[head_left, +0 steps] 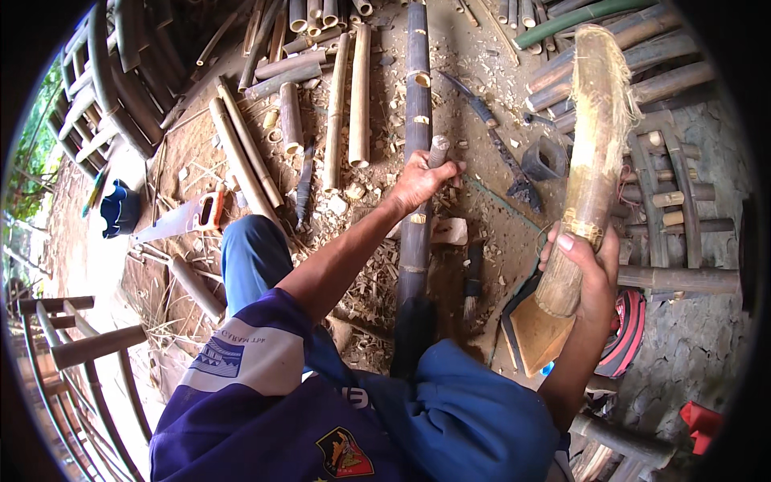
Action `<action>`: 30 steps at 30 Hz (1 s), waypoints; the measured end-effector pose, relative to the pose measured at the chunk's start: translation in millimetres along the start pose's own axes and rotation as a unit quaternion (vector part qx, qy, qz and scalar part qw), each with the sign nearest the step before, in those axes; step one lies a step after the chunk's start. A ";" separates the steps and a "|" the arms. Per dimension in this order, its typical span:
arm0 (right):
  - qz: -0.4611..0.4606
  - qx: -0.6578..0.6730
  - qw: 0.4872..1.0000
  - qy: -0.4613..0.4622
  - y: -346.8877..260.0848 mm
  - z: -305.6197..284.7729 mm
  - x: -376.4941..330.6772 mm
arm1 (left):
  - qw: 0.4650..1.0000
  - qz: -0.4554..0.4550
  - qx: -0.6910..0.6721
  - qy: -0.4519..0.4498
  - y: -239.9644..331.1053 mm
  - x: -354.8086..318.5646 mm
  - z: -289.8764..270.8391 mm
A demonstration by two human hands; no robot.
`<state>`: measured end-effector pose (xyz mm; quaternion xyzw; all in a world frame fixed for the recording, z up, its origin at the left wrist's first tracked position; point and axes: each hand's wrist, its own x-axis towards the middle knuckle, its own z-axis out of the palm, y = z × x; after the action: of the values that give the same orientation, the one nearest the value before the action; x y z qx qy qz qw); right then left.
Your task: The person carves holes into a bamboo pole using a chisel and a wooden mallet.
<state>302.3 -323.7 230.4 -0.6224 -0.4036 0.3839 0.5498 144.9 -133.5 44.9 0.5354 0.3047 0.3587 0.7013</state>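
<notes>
A long dark bamboo pole [416, 104] with several holes cut along it runs from between my knees away from me. Over its middle, my left hand [421, 180] is closed round the upright handle of a chisel [438, 149]; the blade is hidden below the fist. My right hand [593, 265] grips a thick bamboo mallet [596, 136] by its narrower part. The mallet's pale, frayed head is raised to the right of the pole, apart from the chisel. Behind my right wrist lies a flat tan piece [536, 333] with a dark edge.
Left lie a handsaw [178, 222], a dark blue container [120, 209] and cut bamboo lengths [360, 96]. Right of the pole are a long dark blade [504, 149] and a short dark tube [544, 158]. Bamboo frames [671, 201] stand at both sides; chips litter the ground.
</notes>
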 end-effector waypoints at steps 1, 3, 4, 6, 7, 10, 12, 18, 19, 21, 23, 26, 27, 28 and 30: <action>-0.001 -0.001 1.000 -0.002 1.2 0.4 -0.4 | 1.000 -0.007 -0.005 -0.002 -0.8 -0.1 0.5; -0.004 0.000 1.000 -0.012 0.5 0.4 0.7 | 1.000 -0.017 -0.005 -0.008 -2.5 -0.2 1.8; -0.008 -0.004 1.000 -0.013 0.2 1.0 1.2 | 1.000 -0.023 -0.003 -0.011 -3.0 -0.4 2.0; -0.013 -0.009 1.000 -0.011 -1.2 2.2 1.1 | 1.000 -0.014 0.021 -0.016 -4.2 -0.2 1.7; -0.015 -0.008 1.000 -0.009 -2.3 3.3 1.1 | 0.999 -0.009 0.034 -0.017 -5.9 0.2 0.0; -0.047 -0.024 0.998 -0.027 -19.5 -3.7 7.7 | 0.996 0.033 0.072 -0.030 -11.6 0.0 -6.1; -0.103 -0.051 0.993 0.002 -35.4 -9.0 11.7 | 0.991 0.017 0.128 -0.040 -15.6 1.0 -6.9; -0.254 -0.050 0.964 0.060 -75.0 -4.7 16.0 | 0.997 0.034 0.036 -0.055 -14.7 9.7 -8.1; -0.260 -0.053 0.962 0.065 -77.3 -8.5 14.6 | 0.997 0.035 0.003 -0.066 -9.0 5.2 -1.9; -0.252 -0.053 0.958 0.125 -84.7 9.7 13.6 | 0.997 -0.019 0.050 -0.052 -4.1 2.5 -4.8; -0.247 -0.061 0.961 0.110 -84.6 13.4 11.6 | 0.997 0.008 0.054 -0.057 -4.5 3.5 -6.0; -0.227 -0.082 0.965 0.108 -81.0 16.6 11.2 | 0.998 0.020 0.050 -0.037 -9.0 4.4 -4.9; -0.218 -0.087 0.967 0.100 -79.5 13.6 12.1 | 0.999 0.022 0.038 -0.031 -10.8 3.3 -3.4; -0.211 -0.093 0.969 0.092 -78.6 11.6 13.1 | 0.998 0.023 0.047 -0.032 -10.1 3.2 -2.6; -0.212 -0.091 0.968 0.096 -75.1 10.7 13.0 | 0.997 0.026 0.064 -0.034 -9.2 2.9 -0.9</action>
<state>291.3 -302.4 303.6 -0.6039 -0.5053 0.1588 0.5956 147.4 -132.2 35.7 0.5985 0.2890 0.3385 0.6661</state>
